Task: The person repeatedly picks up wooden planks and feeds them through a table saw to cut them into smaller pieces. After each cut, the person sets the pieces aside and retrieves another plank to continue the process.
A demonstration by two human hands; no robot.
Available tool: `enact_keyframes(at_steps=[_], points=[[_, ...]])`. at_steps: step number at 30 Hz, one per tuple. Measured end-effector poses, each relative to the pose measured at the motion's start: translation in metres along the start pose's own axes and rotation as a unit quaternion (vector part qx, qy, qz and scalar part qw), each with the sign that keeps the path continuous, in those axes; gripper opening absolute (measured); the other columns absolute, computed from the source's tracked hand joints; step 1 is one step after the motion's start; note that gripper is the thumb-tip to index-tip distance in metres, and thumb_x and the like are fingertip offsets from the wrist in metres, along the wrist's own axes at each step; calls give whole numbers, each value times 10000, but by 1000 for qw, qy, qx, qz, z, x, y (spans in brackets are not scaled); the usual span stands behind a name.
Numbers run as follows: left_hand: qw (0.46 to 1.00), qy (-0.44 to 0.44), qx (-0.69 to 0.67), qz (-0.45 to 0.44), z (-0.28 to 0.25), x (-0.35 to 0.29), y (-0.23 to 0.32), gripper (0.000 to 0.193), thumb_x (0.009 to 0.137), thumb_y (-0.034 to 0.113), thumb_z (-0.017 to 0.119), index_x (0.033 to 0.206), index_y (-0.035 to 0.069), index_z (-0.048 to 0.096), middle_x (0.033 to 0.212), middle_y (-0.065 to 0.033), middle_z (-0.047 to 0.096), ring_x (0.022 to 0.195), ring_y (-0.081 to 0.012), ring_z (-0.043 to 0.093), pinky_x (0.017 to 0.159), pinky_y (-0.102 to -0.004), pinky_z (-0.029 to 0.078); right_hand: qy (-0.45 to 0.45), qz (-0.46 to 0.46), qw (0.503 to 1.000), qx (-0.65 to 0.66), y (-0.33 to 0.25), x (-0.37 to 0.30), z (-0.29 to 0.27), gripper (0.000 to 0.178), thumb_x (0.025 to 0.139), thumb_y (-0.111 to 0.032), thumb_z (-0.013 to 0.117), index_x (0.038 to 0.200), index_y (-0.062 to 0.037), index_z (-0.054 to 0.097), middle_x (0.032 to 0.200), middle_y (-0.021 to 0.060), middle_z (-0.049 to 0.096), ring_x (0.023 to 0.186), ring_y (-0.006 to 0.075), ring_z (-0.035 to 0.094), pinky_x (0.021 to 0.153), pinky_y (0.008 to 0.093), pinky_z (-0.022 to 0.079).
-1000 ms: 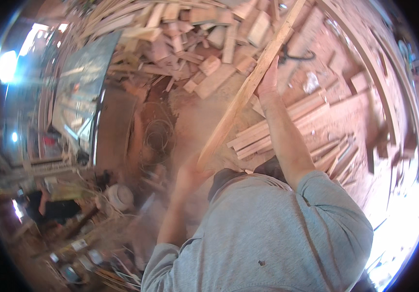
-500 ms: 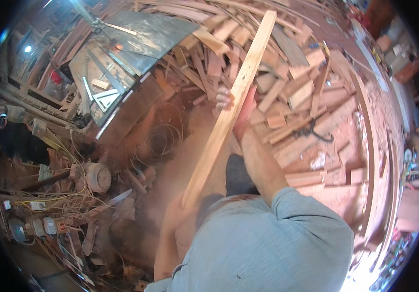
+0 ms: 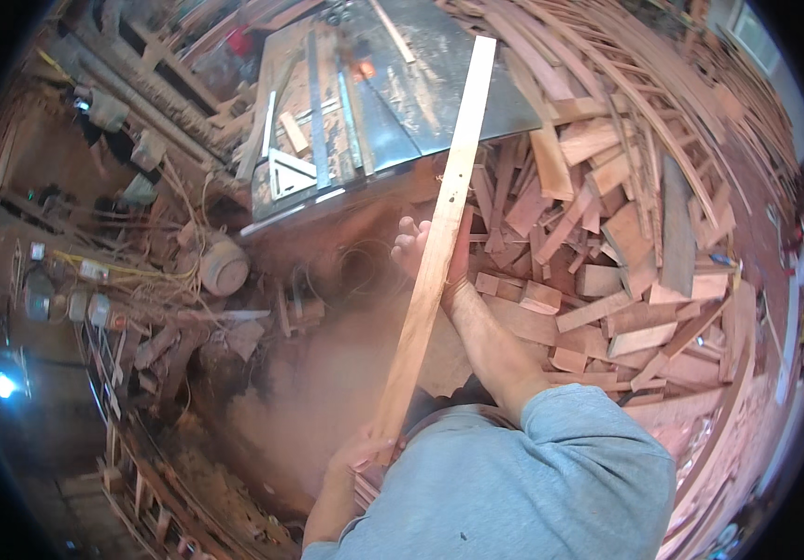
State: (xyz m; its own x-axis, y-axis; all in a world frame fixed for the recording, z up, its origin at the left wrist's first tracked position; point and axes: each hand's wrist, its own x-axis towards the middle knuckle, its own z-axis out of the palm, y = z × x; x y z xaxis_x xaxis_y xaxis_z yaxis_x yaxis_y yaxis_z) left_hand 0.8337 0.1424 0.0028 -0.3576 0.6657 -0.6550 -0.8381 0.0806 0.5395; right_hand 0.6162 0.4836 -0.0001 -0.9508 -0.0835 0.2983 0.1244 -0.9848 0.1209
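Both hands hold a long pale wooden slat point(image 3: 435, 252)
Head view: right hand point(image 3: 432, 250) grips it mid-length, left hand point(image 3: 357, 455) its near end at 6 o'clock; far tip toward 12 above the grey metal saw table point(image 3: 402, 103), brown offcut pile point(image 3: 607, 233) at 3

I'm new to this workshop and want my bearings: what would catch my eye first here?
The long pale wooden strip running up the middle, with the right hand under its midsection and the left hand at its near end. To its right lies a big heap of wood offcuts. At the top stands a grey metal saw table bearing a white set square.
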Motion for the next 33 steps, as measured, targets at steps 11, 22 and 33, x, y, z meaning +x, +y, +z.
enact_keyframes(at_steps=[11,22,33], points=[[895,353,237,137,60,34,31,409,892,152,760,1240,-28,640,1018,-106,738,961,-164,694,821,-333,558,499,17,729,-468,-84,-25,-101,822,997,-672,520,1454,6,433,1373,181,589,1168,270,597,989,435,515],[669,602,434,26,53,22,-19,587,782,256,843,1291,46,639,1192,-207,677,1142,-415,633,929,-494,531,402,-57,606,-684,-153,155,-96,446,996,-379,677,1185,-1,533,1166,114,640,981,154,615,855,332,537],[856,481,179,-64,110,86,3,466,791,307,783,1153,42,657,1071,-234,698,1002,-440,678,841,-506,548,279,10,499,-820,-146,255,-138,511,1001,-311,672,1359,42,584,1077,121,724,946,153,676,872,312,541]])
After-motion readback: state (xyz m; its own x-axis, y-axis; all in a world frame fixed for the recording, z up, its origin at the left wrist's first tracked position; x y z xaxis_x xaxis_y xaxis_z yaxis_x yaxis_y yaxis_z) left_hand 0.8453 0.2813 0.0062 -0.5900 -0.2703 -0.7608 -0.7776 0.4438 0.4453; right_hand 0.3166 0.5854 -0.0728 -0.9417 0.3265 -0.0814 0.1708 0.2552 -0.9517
